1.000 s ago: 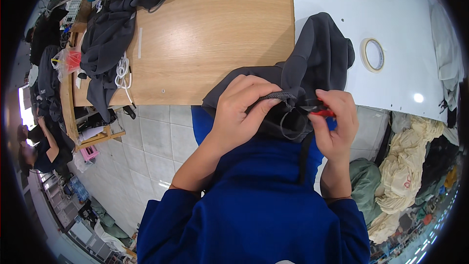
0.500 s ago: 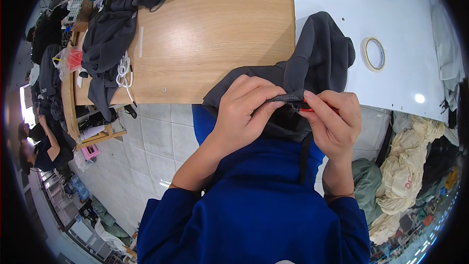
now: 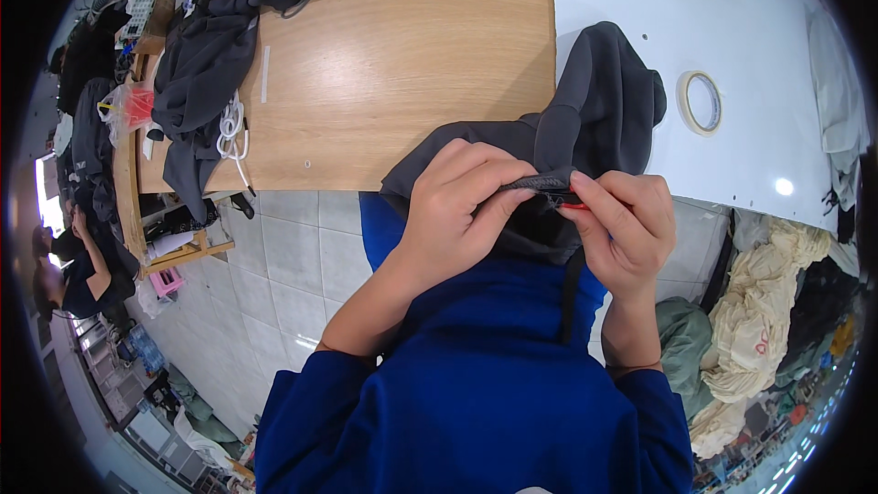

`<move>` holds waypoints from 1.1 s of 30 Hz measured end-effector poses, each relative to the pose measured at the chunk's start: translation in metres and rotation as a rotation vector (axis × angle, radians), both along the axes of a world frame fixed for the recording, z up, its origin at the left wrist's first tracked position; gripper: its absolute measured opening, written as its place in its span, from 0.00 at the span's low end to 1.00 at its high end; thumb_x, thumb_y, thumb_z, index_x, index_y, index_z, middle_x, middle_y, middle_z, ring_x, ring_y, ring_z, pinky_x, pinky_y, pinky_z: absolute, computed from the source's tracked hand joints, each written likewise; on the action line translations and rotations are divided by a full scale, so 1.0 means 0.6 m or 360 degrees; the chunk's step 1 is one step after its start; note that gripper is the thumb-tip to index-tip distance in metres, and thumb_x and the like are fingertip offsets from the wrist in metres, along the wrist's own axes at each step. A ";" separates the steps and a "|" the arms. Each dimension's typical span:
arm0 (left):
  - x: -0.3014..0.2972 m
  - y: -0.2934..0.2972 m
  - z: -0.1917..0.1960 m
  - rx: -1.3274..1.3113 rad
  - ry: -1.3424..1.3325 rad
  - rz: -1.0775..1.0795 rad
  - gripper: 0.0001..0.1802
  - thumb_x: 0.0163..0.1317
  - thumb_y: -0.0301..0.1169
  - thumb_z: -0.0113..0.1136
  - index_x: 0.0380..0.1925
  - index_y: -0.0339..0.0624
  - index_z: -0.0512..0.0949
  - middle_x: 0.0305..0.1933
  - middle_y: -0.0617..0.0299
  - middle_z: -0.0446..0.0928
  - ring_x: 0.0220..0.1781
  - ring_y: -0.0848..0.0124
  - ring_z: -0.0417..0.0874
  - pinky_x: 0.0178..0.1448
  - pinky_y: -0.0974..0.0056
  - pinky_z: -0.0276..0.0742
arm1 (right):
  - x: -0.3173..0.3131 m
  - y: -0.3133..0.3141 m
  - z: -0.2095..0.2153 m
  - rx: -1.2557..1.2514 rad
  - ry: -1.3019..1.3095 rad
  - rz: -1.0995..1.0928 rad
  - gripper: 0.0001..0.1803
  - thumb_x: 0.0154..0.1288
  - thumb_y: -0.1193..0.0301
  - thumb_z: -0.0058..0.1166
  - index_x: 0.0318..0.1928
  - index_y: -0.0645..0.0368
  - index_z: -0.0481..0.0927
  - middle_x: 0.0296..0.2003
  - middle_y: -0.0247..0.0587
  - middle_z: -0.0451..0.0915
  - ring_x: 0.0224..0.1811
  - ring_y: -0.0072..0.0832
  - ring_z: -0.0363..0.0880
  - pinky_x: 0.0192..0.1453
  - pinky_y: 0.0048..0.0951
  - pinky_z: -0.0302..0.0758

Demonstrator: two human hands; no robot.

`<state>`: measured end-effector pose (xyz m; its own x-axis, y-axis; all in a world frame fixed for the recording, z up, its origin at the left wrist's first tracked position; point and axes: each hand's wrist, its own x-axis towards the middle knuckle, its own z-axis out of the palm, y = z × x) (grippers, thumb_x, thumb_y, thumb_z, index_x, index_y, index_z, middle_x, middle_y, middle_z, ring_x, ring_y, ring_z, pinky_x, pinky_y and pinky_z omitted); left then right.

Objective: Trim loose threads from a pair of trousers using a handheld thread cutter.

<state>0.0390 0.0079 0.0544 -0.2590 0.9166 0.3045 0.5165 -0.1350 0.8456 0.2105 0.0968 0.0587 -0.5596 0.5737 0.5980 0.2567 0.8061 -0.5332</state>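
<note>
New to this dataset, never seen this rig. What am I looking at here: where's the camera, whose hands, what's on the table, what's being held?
There is no robot. A person in a blue top wears a wide fisheye camera on the head, looking down, so straight edges bend near the rim and the person's own forearms enter from below. The picture's left is the person's left.

The left hand and the right hand both pinch the edge of a dark grey garment that hangs over the table edge. A small red thing shows at the right fingertips; it is too small to tell what it is.

The surface is part wooden tabletop, part white tabletop. A roll of tape lies on the white part. More dark clothes and a white cord lie at the wooden part's left end.
</note>
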 end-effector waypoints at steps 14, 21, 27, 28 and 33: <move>0.000 -0.002 0.004 -0.0232 -0.0437 0.0097 0.06 0.55 0.22 0.61 0.34 0.36 0.80 0.29 0.59 0.79 0.29 0.69 0.77 0.36 0.70 0.71 | 0.006 -0.015 -0.008 -0.0713 0.0482 -0.0128 0.24 0.41 0.77 0.69 0.44 0.61 0.80 0.30 0.40 0.76 0.30 0.26 0.72 0.32 0.20 0.67; -0.009 0.004 -0.027 -0.0335 -0.1163 0.0198 0.09 0.64 0.26 0.57 0.40 0.32 0.78 0.34 0.67 0.78 0.35 0.83 0.74 0.42 0.76 0.71 | -0.027 -0.031 -0.025 -0.0783 -0.0162 0.0169 0.19 0.42 0.68 0.71 0.37 0.56 0.81 0.21 0.35 0.74 0.22 0.29 0.72 0.26 0.26 0.68; -0.014 -0.003 -0.050 -0.0390 -0.1169 0.0168 0.09 0.65 0.25 0.54 0.43 0.31 0.75 0.38 0.65 0.78 0.39 0.82 0.75 0.45 0.76 0.71 | -0.026 -0.042 -0.065 -0.0626 -0.0972 0.0047 0.09 0.50 0.70 0.62 0.35 0.52 0.82 0.24 0.36 0.80 0.28 0.34 0.80 0.29 0.30 0.74; -0.016 -0.006 -0.057 -0.0422 -0.1080 0.0134 0.10 0.67 0.24 0.52 0.46 0.31 0.74 0.41 0.63 0.78 0.41 0.82 0.76 0.47 0.77 0.71 | -0.021 -0.041 -0.066 -0.0670 -0.1233 0.0030 0.08 0.52 0.71 0.59 0.35 0.51 0.83 0.24 0.36 0.81 0.29 0.35 0.80 0.30 0.31 0.75; -0.030 -0.003 -0.069 -0.0279 -0.1278 0.0389 0.09 0.65 0.24 0.54 0.44 0.33 0.75 0.40 0.65 0.77 0.43 0.82 0.74 0.49 0.76 0.69 | 0.021 -0.012 -0.096 -0.0873 -0.0402 0.0008 0.08 0.55 0.76 0.56 0.36 0.55 0.80 0.23 0.37 0.78 0.27 0.27 0.78 0.30 0.25 0.73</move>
<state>0.0208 0.0060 0.0133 -0.5318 0.8237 -0.1968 -0.2504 0.0690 0.9657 0.2231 0.0898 0.0011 -0.6493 0.7578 0.0639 0.4264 0.4323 -0.7945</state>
